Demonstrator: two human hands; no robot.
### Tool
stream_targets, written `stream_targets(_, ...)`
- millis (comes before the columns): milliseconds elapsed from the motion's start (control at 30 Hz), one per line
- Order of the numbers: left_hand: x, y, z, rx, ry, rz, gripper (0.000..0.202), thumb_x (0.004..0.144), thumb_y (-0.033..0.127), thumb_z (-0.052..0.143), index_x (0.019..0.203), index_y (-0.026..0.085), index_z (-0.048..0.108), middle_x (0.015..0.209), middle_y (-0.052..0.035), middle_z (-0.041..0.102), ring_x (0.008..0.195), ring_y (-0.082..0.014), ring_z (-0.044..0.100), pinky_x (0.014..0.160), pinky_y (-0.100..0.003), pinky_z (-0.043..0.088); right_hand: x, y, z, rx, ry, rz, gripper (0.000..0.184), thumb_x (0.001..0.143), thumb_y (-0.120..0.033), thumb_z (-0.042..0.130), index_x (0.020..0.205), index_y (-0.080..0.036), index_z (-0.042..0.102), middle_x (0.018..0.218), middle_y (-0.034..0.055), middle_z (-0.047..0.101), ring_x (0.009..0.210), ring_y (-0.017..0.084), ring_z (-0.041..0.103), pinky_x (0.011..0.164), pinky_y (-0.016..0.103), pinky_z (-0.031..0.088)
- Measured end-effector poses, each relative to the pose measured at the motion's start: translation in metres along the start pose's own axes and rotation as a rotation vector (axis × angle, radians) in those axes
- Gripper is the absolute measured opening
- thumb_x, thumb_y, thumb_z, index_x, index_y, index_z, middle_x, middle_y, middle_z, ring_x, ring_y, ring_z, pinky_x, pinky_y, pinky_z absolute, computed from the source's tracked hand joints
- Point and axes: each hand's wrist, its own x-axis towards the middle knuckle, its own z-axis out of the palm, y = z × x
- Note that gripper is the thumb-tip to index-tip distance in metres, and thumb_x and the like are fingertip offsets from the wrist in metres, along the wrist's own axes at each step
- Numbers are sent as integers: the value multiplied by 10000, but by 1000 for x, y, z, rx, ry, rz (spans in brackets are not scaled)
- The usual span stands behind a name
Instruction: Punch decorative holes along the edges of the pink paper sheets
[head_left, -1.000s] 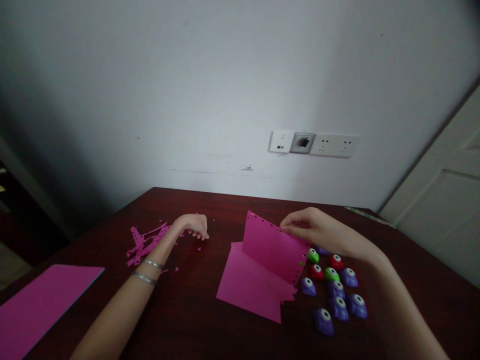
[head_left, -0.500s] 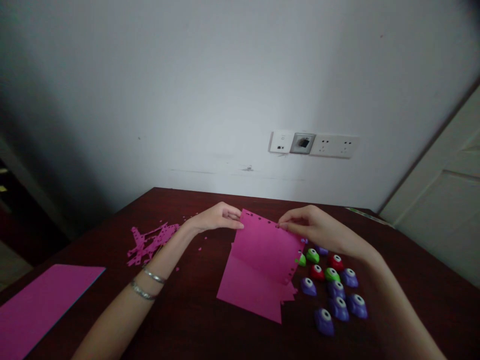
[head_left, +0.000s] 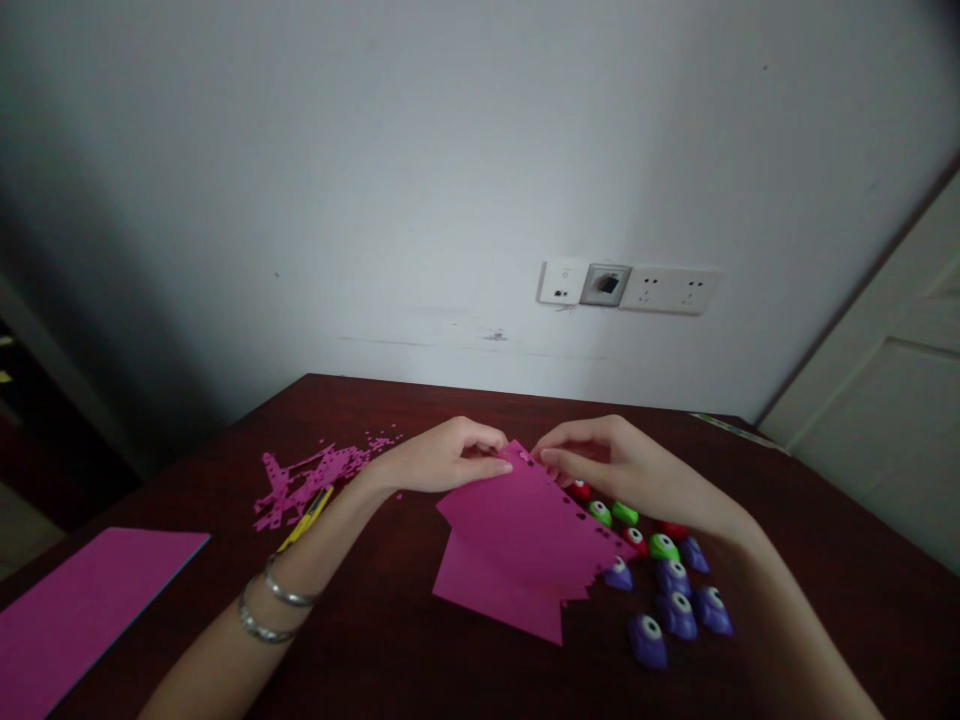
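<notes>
Both hands pinch the far punched edge of a pink paper sheet (head_left: 525,530) that lies folded on the dark wooden table (head_left: 390,620). My left hand (head_left: 442,458) grips the corner on the left, fingers closed on it. My right hand (head_left: 600,462) holds the same edge just to the right, thumb and fingers pressed on the paper. The raised flap is tilted low over the lower layer. Small holes run along its right edge.
Several small craft punches (head_left: 675,600), purple, green and red, lie right of the paper. Pink paper scraps (head_left: 307,475) and a yellow tool (head_left: 307,515) lie at the left. Another pink sheet (head_left: 82,610) lies at the front left corner. Wall sockets (head_left: 626,288) are behind.
My left hand moved from the scraps to the paper's far corner and pinched it. The raised flap has been lowered and both hands have drawn together at its edge.
</notes>
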Motion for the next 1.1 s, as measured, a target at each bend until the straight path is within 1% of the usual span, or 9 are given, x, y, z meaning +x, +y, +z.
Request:
stream_targets(267, 1, 10, 6, 53, -31, 4, 220, 861, 273, 449, 880, 135, 619, 805, -26, 614, 716, -111, 516, 662, -241, 374, -1, -3, 9, 17, -14, -34, 207, 844, -255, 481, 843, -172, 670, 756, 8, 655, 669, 114, 567, 574, 218, 431)
stream_targets(567, 2, 9, 5, 115, -37, -7, 209, 853, 260, 448, 712, 144, 550, 665, 23, 508, 630, -85, 450, 596, -226, 328, 1, 4, 8, -46, 13, -6, 174, 806, -247, 516, 816, -172, 672, 724, 21, 668, 640, 123, 586, 545, 220, 439)
stream_targets(700, 2, 10, 5, 115, -43, -14, 215, 847, 252, 450, 689, 145, 548, 653, 23, 509, 623, -85, 448, 596, -228, 338, 2, 6, 8, -42, 7, 12, 169, 805, -250, 511, 813, -171, 661, 718, 22, 664, 626, 120, 579, 515, 212, 430)
stream_targets(767, 2, 10, 6, 71, -29, -9, 181, 835, 254, 472, 737, 146, 579, 684, 15, 538, 642, -90, 466, 614, -229, 360, 3, 7, 8, -50, 12, 11, 162, 802, -248, 514, 802, -172, 657, 707, 18, 661, 614, 114, 575, 513, 208, 428)
stream_targets(800, 3, 10, 7, 34, 1, -11, 156, 825, 259, 493, 784, 147, 594, 706, 10, 555, 655, -93, 479, 621, -229, 372, 3, 7, 8, -58, 21, 10, 160, 801, -248, 516, 797, -171, 657, 698, 15, 659, 605, 110, 573, 514, 208, 429)
stream_targets(867, 3, 11, 9, -27, 147, -34, 155, 797, 278, 542, 856, 148, 604, 731, 5, 573, 663, -96, 494, 613, -224, 386, 4, 7, 8, -79, 54, 7, 166, 802, -255, 516, 795, -168, 658, 684, 10, 657, 585, 103, 569, 523, 209, 432)
stream_targets(967, 5, 13, 14, -25, 409, -91, 181, 771, 316, 581, 779, 138, 615, 667, 8, 560, 597, -87, 463, 547, -213, 364, 4, 7, 9, -96, 100, 8, 191, 810, -271, 506, 804, -159, 660, 675, 11, 657, 571, 102, 571, 530, 215, 437)
stream_targets(1033, 5, 14, 18, -27, 432, -116, 209, 765, 331, 586, 719, 132, 631, 633, 2, 563, 564, -84, 446, 517, -214, 345, 5, 7, 11, -103, 117, 6, 194, 811, -267, 502, 809, -157, 662, 684, 16, 663, 586, 109, 582, 532, 218, 436)
stream_targets(1100, 6, 14, 23, -78, 372, -137, 232, 763, 345, 590, 729, 126, 658, 640, -15, 592, 565, -90, 467, 515, -217, 353, 6, 8, 12, -117, 129, -3, 188, 807, -255, 502, 809, -160, 665, 697, 20, 670, 605, 116, 588, 539, 220, 437)
